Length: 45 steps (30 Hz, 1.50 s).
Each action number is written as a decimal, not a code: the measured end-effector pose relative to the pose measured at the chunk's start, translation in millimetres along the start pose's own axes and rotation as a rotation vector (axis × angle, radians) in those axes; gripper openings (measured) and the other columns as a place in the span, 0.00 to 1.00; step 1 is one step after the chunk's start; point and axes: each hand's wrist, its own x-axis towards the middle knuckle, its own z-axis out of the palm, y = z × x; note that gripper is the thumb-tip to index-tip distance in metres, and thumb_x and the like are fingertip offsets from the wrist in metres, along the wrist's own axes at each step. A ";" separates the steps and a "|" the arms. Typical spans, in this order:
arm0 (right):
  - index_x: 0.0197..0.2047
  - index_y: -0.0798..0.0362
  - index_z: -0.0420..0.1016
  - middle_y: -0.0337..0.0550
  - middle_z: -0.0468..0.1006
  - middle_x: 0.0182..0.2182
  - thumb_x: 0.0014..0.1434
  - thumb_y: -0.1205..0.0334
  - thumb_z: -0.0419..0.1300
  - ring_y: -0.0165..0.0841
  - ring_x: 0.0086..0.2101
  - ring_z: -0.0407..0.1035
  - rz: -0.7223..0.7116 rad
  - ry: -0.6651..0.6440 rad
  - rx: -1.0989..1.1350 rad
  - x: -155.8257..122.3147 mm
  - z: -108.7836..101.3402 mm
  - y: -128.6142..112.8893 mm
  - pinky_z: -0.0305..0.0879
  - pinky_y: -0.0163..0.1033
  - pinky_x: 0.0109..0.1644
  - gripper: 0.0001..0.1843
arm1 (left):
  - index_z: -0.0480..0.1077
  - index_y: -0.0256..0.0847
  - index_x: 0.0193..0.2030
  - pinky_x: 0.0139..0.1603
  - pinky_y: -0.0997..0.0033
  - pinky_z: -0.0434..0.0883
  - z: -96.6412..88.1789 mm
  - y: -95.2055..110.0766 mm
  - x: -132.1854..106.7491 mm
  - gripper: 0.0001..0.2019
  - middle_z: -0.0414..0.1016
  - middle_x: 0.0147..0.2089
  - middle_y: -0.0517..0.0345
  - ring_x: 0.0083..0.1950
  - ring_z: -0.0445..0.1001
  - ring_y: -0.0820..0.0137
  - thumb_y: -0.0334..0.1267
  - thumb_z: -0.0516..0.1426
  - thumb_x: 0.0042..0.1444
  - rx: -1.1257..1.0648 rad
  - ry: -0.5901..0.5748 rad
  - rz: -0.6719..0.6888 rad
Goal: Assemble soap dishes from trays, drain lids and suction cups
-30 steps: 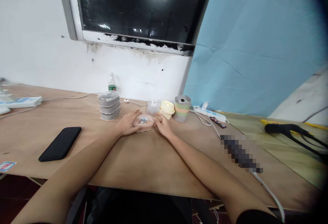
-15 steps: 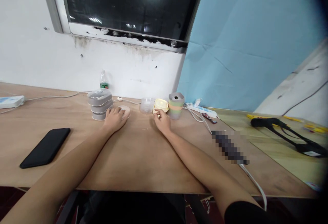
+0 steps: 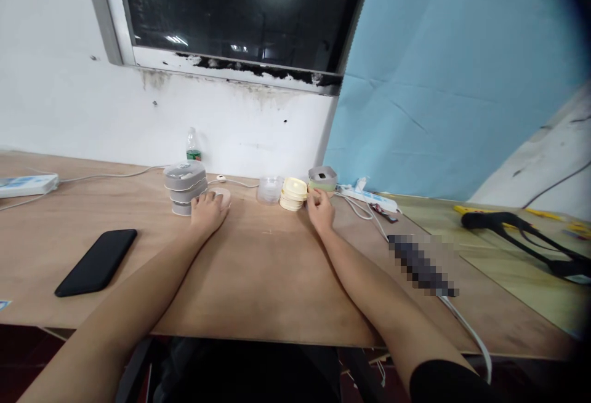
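My left hand (image 3: 207,212) lies palm down over a pale pink round container (image 3: 222,197), right beside a stack of grey lidded containers (image 3: 185,186). My right hand (image 3: 320,211) reaches to the stack of coloured containers with a grey lid (image 3: 322,178), fingers curled at its base. Between the hands stand a stack of cream-yellow lidded containers (image 3: 293,192) and a clear plastic cup stack (image 3: 269,189).
A wooden table (image 3: 258,280) holds a black phone (image 3: 96,261) at the left, a white power strip (image 3: 28,184) far left, another power strip (image 3: 369,197) and cables to the right. A green-labelled bottle (image 3: 192,144) stands by the wall. A black tool (image 3: 517,231) lies at right.
My left hand carried the pink container from the middle to beside the grey stack. My right hand moved from the cream-yellow containers to the coloured stack.
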 end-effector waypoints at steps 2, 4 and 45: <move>0.53 0.54 0.72 0.44 0.76 0.28 0.59 0.47 0.52 0.37 0.30 0.67 -0.030 -0.026 0.025 -1.8 2.3 -3.7 0.61 0.39 0.39 0.26 | 0.68 0.43 0.55 0.53 0.47 0.56 0.8 -1.3 0.7 0.23 0.68 0.58 0.41 0.57 0.63 0.48 0.54 0.47 0.61 0.001 0.007 -0.009; 0.53 0.55 0.73 0.44 0.76 0.28 0.58 0.48 0.53 0.36 0.29 0.67 -0.069 -0.053 0.055 -3.7 4.4 -7.3 0.61 0.39 0.38 0.26 | 0.68 0.42 0.55 0.53 0.46 0.56 2.4 -3.1 1.3 0.23 0.68 0.58 0.41 0.57 0.63 0.48 0.53 0.47 0.61 0.002 0.017 -0.017; 0.44 0.54 0.73 0.51 0.74 0.40 0.64 0.60 0.48 0.40 0.44 0.67 -0.537 -0.207 -0.037 5.2 11.9 -2.7 0.63 0.43 0.50 0.15 | 0.67 0.42 0.56 0.64 0.48 0.54 1.8 11.4 -4.8 0.23 0.64 0.62 0.46 0.65 0.57 0.53 0.51 0.51 0.58 -0.180 -0.056 0.450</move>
